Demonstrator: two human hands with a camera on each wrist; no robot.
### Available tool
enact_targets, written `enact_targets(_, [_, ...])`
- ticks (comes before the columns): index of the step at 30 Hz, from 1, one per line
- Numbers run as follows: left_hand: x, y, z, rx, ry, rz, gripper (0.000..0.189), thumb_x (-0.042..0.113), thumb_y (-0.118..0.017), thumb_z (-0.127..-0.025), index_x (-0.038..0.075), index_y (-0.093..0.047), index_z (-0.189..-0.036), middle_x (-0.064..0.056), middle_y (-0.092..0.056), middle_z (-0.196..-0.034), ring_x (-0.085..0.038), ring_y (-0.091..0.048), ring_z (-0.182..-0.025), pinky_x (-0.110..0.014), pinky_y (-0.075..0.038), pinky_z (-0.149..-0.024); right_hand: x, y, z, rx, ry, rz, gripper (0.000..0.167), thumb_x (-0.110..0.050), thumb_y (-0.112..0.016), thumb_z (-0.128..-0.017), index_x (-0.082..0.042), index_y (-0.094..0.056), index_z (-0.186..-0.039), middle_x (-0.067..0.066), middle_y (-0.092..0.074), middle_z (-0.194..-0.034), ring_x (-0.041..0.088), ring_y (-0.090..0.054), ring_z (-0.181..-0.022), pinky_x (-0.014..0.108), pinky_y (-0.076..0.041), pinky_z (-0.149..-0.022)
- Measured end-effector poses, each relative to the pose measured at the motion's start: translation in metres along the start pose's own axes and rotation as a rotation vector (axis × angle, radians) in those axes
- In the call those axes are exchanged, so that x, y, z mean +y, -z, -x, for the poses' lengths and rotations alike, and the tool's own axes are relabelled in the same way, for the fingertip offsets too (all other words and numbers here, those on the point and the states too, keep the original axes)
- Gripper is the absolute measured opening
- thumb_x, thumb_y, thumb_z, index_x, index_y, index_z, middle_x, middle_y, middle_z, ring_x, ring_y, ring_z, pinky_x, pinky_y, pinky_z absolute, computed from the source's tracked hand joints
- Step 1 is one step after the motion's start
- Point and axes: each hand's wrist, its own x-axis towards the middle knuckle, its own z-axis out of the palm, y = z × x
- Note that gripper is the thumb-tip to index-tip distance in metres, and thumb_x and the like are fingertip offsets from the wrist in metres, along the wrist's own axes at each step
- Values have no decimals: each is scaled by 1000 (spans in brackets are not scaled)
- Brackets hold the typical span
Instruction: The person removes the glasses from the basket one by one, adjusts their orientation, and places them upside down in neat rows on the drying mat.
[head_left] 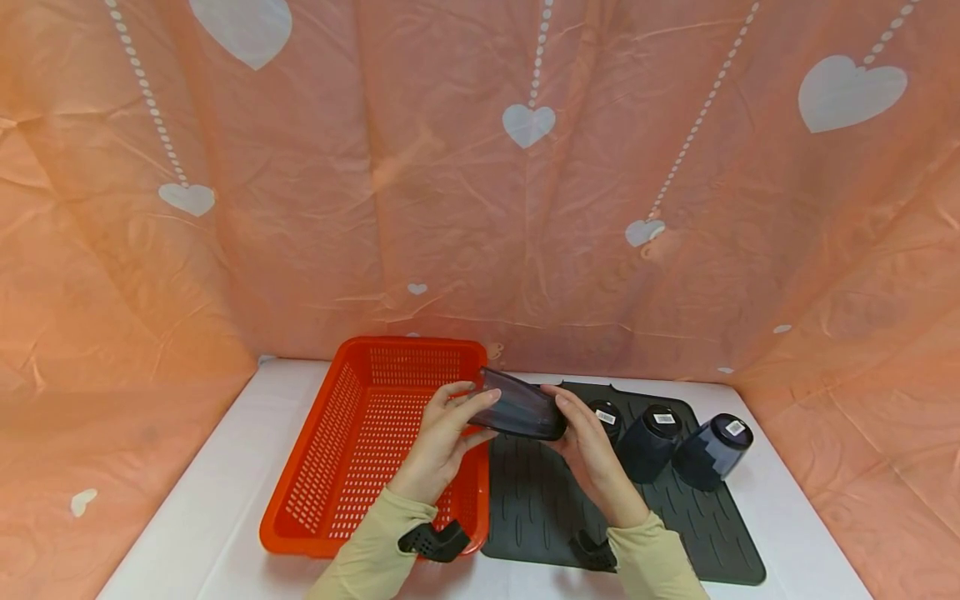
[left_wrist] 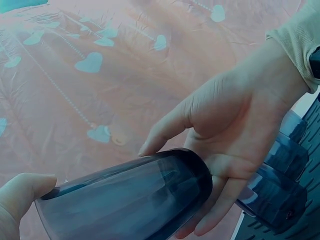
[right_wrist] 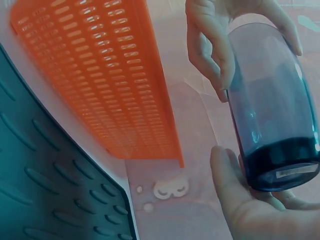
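A smoky dark see-through plastic cup (head_left: 522, 408) is held on its side above the basket's right edge and the mat, its mouth toward the left. My left hand (head_left: 441, 446) pinches it near the rim, thumb on one side and fingers on the other. At the thick dark base my right hand (head_left: 592, 462) grips with thumb and fingers around the bottom end. A white label shows on the base of the cup (right_wrist: 275, 100) in the right wrist view. In the left wrist view, the right palm (left_wrist: 225, 125) faces the base.
An orange slotted basket (head_left: 288, 500) stands left on the white table (head_left: 225, 500). To its right lies a dark ridged drying mat (head_left: 540, 508). Three similar cups stand upside down along its far right, including the outermost cup (head_left: 708, 454). A pink heart-patterned curtain (head_left: 450, 208) encloses the table.
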Motion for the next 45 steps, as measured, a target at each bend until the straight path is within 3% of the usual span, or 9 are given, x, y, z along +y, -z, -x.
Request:
enact_targets(11, [1,-2,1,-7,15,15,57,16,-77,-81,5,-41,-124,-13,-58,-105,-21,-60,-83,-47,-54,-79,6,-2,0,-13,-23,-118,44,-16,-55,-97,-1,-42,-136,10,-52,-123,18,-61,-96,40,-50,-87])
enact_targets(21, [1,-4,1,-19,17,19,57,18,-77,-81,5,-41,-123,-14,-58,-107,-22,-61,-85,-45,-54,-80,10,-5,1,-27,-34,-220,41,-1,-57,-92,-6,-45,-130,12,-46,-125,21,-59,-103,42,-48,-92])
enact_targets(35, [-1,-3,3,-37,26,11,68,20,-78,-81,1,-34,-131,-16,-54,-111,-23,-62,-87,-45,-53,-82,10,-5,4,25,-3,-202,39,1,-60,-89,-8,-48,-125,13,-43,-126,22,-59,-101,42,-51,-88])
enact_targets(45, [0,-1,4,-91,27,-2,61,17,-73,-85,0,-35,-129,-13,-55,-108,-20,-61,-85,-45,-51,-87,2,-6,8,62,17,-163,42,3,-62,-88,-9,-49,-126,11,-47,-123,18,-59,-97,38,-53,-83])
